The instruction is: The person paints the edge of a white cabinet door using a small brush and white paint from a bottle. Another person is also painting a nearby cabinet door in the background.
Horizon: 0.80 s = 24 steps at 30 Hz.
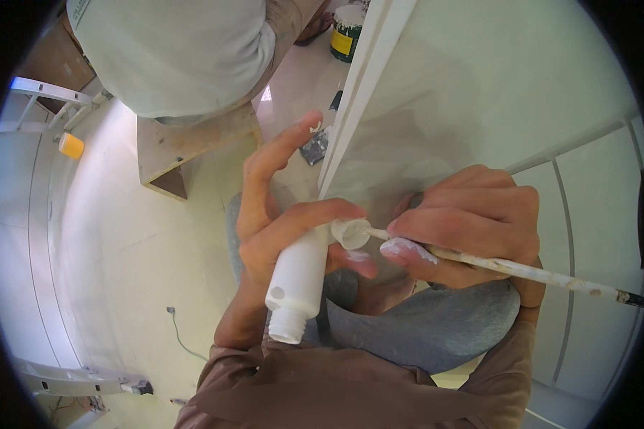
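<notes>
My left hand (265, 236) is closed round a white plastic bottle (297, 275), its threaded neck tilted down toward me. The thumb and a finger of the same hand also pinch a small white cap (350, 233), open side toward the right; white smears mark the fingertips. In my right hand (472, 229) a thin, paint-stained brush (544, 275) is pinched, its slim end reaching into the cap and its dark-tipped end sticking out to the right. White paint coats my right thumb. The cap's inside is too small to make out.
Ahead, a person in a light shirt (179, 53) sits on a wooden stool (193, 146). A white-edged panel (368, 79) rises close on the right. A paint can (345, 36) and a scraper-like tool (313, 146) lie beyond; ladders (86, 379) and a yellow cup (71, 146) are left.
</notes>
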Tool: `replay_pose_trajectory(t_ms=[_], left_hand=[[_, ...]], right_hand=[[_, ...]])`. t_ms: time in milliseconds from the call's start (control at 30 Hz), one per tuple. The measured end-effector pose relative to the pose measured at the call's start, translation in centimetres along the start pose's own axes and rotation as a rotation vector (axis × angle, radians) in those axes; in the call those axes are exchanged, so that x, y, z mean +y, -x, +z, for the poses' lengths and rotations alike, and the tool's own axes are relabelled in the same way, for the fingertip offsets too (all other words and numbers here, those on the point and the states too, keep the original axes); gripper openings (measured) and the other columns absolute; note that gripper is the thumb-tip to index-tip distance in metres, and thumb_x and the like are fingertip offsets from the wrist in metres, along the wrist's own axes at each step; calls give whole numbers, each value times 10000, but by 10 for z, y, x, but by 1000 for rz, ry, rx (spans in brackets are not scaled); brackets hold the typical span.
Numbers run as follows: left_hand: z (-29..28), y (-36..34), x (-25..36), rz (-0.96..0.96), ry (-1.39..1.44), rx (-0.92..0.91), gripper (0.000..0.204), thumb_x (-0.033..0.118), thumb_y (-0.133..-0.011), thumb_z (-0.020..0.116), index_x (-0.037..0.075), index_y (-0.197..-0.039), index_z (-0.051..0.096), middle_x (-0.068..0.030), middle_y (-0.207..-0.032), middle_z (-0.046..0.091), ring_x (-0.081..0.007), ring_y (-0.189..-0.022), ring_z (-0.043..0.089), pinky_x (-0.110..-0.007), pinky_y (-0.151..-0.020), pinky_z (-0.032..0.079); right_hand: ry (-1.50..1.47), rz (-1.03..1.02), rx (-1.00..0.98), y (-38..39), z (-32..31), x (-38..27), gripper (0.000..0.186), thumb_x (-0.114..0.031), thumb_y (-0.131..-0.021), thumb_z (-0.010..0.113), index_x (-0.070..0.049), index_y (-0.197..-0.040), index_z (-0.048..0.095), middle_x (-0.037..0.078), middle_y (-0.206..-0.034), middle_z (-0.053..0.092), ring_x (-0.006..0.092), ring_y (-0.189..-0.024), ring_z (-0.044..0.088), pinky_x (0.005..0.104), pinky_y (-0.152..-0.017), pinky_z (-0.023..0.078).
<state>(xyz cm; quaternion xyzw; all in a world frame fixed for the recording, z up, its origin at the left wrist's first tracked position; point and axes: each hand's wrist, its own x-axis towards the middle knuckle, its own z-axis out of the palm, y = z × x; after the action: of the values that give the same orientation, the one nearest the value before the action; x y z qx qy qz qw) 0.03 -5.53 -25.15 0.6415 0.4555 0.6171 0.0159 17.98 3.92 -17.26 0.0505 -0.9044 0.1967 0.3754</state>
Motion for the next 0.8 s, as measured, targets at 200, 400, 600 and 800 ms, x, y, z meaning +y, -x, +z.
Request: replay_pose_trajectory(t_ms=[200,400,600,800], left_hand=[[-1,-2,-2,36,-55,-2,396,449,-656,792,97,-832,744,-252,-1343,510,-371,-1216,516,-430,-1000,415],[-2,-4,0,31,-73,-19,397,448,-644,791,97,-826,747,-254,-1347,506,-368,-1220,509,-429,-1004,411],[-1,-6,5,15,-70,-15,432,437,-567,823,100,-824,747,-260,-1349,498,-368,-1216,511,-435,-1003,425],[-1,-8,9,7,-60,-11,448,437,-553,843,101,-833,746,-265,-1346,497,-370,-1214,511,-436,-998,429]], right_hand=[[10,15,-17,-1,1,0,195,-71,-674,813,43,-775,691,101,-544,616,186,-382,578,269,-353,441],[47,11,20,-1,0,1,210,-112,-651,834,3,-772,707,81,-554,631,193,-412,607,268,-403,483],[105,32,10,-3,-2,0,214,-128,-632,846,-26,-767,716,68,-563,641,196,-454,632,259,-455,507],[49,189,-168,-8,-16,-5,172,-97,-688,820,6,-766,706,88,-570,647,187,-459,639,250,-440,506]])
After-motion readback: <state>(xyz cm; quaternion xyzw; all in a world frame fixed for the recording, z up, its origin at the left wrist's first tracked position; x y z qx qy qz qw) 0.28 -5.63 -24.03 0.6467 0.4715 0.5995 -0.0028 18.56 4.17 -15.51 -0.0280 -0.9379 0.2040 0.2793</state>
